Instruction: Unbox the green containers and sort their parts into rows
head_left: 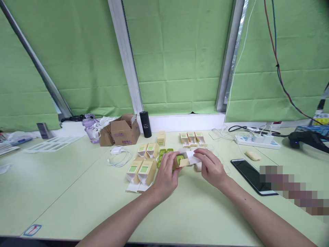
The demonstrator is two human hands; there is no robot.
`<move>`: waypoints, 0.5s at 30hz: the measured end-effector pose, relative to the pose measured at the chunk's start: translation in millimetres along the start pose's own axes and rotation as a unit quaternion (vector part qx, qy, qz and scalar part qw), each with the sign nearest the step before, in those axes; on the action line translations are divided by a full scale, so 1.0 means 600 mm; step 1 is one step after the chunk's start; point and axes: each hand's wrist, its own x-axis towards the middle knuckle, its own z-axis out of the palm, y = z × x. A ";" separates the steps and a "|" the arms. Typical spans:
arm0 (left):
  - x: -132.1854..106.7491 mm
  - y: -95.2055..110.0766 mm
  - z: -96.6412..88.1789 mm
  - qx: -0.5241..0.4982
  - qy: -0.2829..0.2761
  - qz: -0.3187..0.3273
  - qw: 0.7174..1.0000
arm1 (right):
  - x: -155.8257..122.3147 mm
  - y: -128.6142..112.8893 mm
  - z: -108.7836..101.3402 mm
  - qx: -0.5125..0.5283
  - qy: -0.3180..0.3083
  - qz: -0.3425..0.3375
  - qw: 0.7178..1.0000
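Observation:
Above the middle of the table, my left hand (167, 175) is wrapped round a small tan cardboard box (184, 162) whose end stands open. Inside the box a green item (180, 158) shows; its kind is hard to tell. The fingers of my right hand (212, 168) pinch the white flap (193, 157) of that box. Several green pieces (162, 153) lie just behind my left hand, partly covered by it. To the left stand several matching tan boxes (147, 168) with green labels, their flaps open.
More small boxes (192, 139) stand at the back, near a black bottle (145, 124) and a brown carton (125, 129). A white cable with charger (118, 154) lies left. On the right are a phone (249, 175), a cream case (253, 155) and a power strip (259, 141). A blurred-out patch covers the right edge.

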 end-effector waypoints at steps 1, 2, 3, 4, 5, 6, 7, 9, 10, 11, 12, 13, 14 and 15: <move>0.000 0.000 0.000 -0.002 -0.004 -0.007 1.000 | 0.001 -0.002 0.001 0.003 -0.009 -0.003 1.000; -0.001 0.000 0.000 -0.004 -0.008 -0.013 1.000 | 0.002 -0.005 0.002 0.007 -0.019 -0.007 1.000; -0.001 -0.001 0.000 -0.006 -0.013 -0.018 1.000 | 0.003 -0.009 0.003 0.009 -0.030 -0.009 0.999; -0.001 -0.002 0.000 -0.007 -0.017 -0.022 1.000 | 0.005 -0.013 0.004 0.009 -0.041 -0.009 0.999; -0.001 -0.003 0.000 -0.008 -0.021 -0.027 0.999 | 0.006 -0.017 0.005 0.008 -0.052 -0.007 0.999; -0.001 -0.004 0.001 -0.008 -0.022 -0.031 0.999 | 0.007 -0.021 0.006 0.005 -0.066 0.000 0.998; -0.001 -0.005 0.001 -0.008 -0.021 -0.036 0.999 | 0.007 -0.025 0.007 0.002 -0.081 0.009 0.997; -0.001 -0.008 0.001 -0.007 -0.017 -0.046 0.999 | 0.006 -0.032 0.010 -0.002 -0.108 0.023 0.994; -0.001 -0.009 0.001 -0.006 -0.015 -0.050 0.999 | 0.006 -0.034 0.012 -0.003 -0.118 0.027 0.993; 0.000 -0.010 0.001 -0.006 -0.013 -0.053 0.998 | 0.006 -0.036 0.013 -0.004 -0.123 0.030 0.992; 0.000 -0.010 0.001 -0.006 -0.013 -0.055 0.998 | 0.006 -0.038 0.013 -0.003 -0.126 0.033 0.992; 0.000 -0.011 0.001 -0.007 -0.012 -0.057 0.998 | 0.006 -0.039 0.013 0.001 -0.126 0.038 0.991; 0.001 -0.011 0.001 -0.007 -0.010 -0.058 0.998 | 0.007 -0.041 0.012 0.008 -0.124 0.045 0.991; 0.001 -0.011 0.001 -0.008 -0.008 -0.058 0.998 | 0.008 -0.042 0.011 0.017 -0.121 0.054 0.991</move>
